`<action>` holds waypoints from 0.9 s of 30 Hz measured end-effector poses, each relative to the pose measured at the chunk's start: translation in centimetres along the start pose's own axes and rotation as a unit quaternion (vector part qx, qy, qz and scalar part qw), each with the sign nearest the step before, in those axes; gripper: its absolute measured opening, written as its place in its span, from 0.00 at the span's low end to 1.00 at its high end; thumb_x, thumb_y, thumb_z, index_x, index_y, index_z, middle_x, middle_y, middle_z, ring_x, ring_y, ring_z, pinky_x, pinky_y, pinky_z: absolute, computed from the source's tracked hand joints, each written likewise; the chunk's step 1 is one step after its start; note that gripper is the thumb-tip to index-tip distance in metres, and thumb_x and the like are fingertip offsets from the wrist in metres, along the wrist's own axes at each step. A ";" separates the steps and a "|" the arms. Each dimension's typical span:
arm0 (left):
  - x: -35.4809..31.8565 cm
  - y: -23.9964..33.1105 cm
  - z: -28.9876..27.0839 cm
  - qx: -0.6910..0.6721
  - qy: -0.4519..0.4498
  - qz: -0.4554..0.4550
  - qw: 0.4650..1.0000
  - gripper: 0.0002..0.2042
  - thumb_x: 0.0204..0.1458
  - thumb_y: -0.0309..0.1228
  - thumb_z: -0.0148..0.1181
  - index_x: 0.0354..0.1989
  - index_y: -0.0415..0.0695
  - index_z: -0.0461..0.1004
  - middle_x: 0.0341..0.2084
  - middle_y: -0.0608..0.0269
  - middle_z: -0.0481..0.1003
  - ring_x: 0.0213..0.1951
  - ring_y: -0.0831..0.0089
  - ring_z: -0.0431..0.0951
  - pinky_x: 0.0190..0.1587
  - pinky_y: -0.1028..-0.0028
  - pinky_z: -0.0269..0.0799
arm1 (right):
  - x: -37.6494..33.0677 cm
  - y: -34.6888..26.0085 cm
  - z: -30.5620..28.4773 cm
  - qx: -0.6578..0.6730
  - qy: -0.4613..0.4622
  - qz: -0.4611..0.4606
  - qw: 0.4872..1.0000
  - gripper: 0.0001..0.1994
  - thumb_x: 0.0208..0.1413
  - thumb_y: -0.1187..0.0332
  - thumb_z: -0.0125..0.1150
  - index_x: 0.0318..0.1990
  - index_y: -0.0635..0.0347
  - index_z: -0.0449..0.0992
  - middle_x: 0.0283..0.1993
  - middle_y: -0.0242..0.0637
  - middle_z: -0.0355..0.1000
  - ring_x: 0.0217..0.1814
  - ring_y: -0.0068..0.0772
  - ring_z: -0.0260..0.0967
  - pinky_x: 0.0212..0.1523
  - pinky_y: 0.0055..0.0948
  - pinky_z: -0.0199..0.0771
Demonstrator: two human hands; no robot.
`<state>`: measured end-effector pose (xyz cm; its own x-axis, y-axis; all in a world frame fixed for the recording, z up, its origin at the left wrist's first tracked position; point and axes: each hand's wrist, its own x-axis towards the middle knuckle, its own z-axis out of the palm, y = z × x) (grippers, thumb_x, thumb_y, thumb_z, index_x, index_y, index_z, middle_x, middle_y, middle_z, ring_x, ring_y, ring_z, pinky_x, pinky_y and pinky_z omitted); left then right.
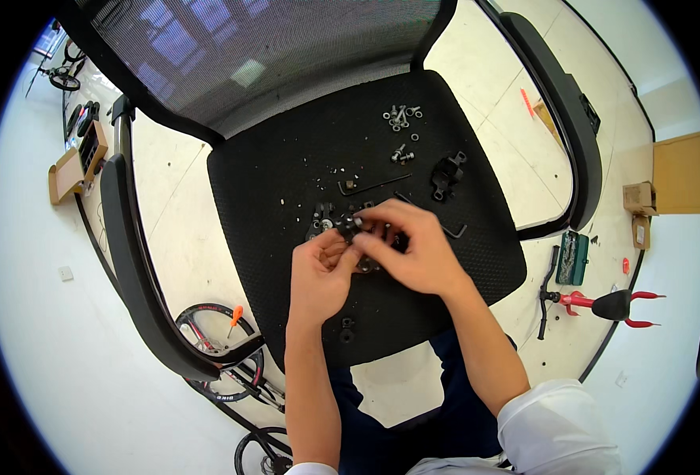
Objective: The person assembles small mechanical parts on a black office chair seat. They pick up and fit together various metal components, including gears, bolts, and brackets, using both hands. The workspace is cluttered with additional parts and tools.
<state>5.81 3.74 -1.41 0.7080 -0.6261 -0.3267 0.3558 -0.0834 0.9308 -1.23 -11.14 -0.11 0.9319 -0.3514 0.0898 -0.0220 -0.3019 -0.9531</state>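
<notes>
Over the black chair seat, both hands meet at a small dark metal part; its exact kind is hard to make out. My left hand pinches it from the left. From the right, my right hand closes thumb and fingers on the same part. Beneath the fingers lie more small parts, mostly hidden. Just beyond them is an L-shaped hex key, and a second hex key shows to the right of my right hand. A small black piece rests nearer my lap.
Bolts and washers sit at the seat's far right, with more bolts below them and a black bracket beside. Armrests flank the seat. On the floor are a red-forked frame, a green toolbox and a wheel.
</notes>
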 end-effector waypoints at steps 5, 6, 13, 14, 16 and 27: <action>0.0 0.0 0.5 0.013 0.028 -0.019 0.999 0.07 0.56 0.21 0.59 0.41 0.32 0.78 0.31 0.61 0.80 0.32 0.80 0.79 0.34 0.80 0.77 | 0.3 0.9 0.2 0.042 -0.017 0.070 0.997 0.10 0.51 0.70 0.66 0.36 0.70 0.78 0.27 0.39 0.74 0.24 0.25 0.68 0.27 0.24 0.68; -0.1 0.1 0.5 0.022 0.042 -0.028 0.998 0.07 0.56 0.22 0.60 0.40 0.33 0.78 0.30 0.62 0.80 0.32 0.81 0.79 0.33 0.81 0.78 | 0.4 1.0 0.3 0.059 -0.010 0.082 0.995 0.10 0.51 0.70 0.66 0.35 0.70 0.78 0.26 0.39 0.75 0.23 0.25 0.68 0.27 0.24 0.68; -0.2 0.3 0.7 0.041 0.043 -0.014 0.998 0.07 0.55 0.23 0.60 0.40 0.32 0.78 0.31 0.61 0.79 0.32 0.78 0.80 0.34 0.79 0.80 | 0.5 1.2 0.0 0.038 -0.006 0.089 0.995 0.11 0.50 0.69 0.68 0.32 0.71 0.78 0.24 0.37 0.75 0.24 0.21 0.70 0.28 0.21 0.69; -0.2 0.3 0.6 0.026 0.043 -0.016 0.999 0.07 0.55 0.22 0.60 0.40 0.32 0.78 0.31 0.60 0.79 0.32 0.78 0.80 0.34 0.78 0.80 | 0.6 1.1 0.1 0.047 -0.006 0.095 0.994 0.11 0.50 0.69 0.68 0.32 0.71 0.79 0.25 0.37 0.75 0.25 0.21 0.70 0.28 0.21 0.69; -0.3 0.3 0.5 -0.007 0.043 -0.021 0.999 0.08 0.55 0.22 0.60 0.41 0.31 0.77 0.32 0.59 0.79 0.33 0.76 0.80 0.35 0.77 0.81 | 0.7 1.0 0.1 0.066 -0.005 0.109 0.992 0.10 0.50 0.70 0.69 0.32 0.71 0.79 0.26 0.35 0.76 0.25 0.20 0.70 0.29 0.20 0.70; -0.1 0.6 0.3 -0.089 0.068 0.021 0.993 0.10 0.54 0.19 0.60 0.45 0.31 0.75 0.35 0.56 0.78 0.36 0.75 0.80 0.38 0.75 0.81 | 0.6 0.4 -0.6 0.152 -0.056 0.180 0.970 0.07 0.52 0.74 0.66 0.34 0.70 0.76 0.24 0.33 0.74 0.25 0.15 0.70 0.28 0.16 0.69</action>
<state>5.75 3.52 -0.79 0.7963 -0.5140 -0.3190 0.4185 0.0872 0.9040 -0.91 -11.99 -0.29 0.9179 -0.2813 -0.2799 -0.2611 0.1029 -0.9598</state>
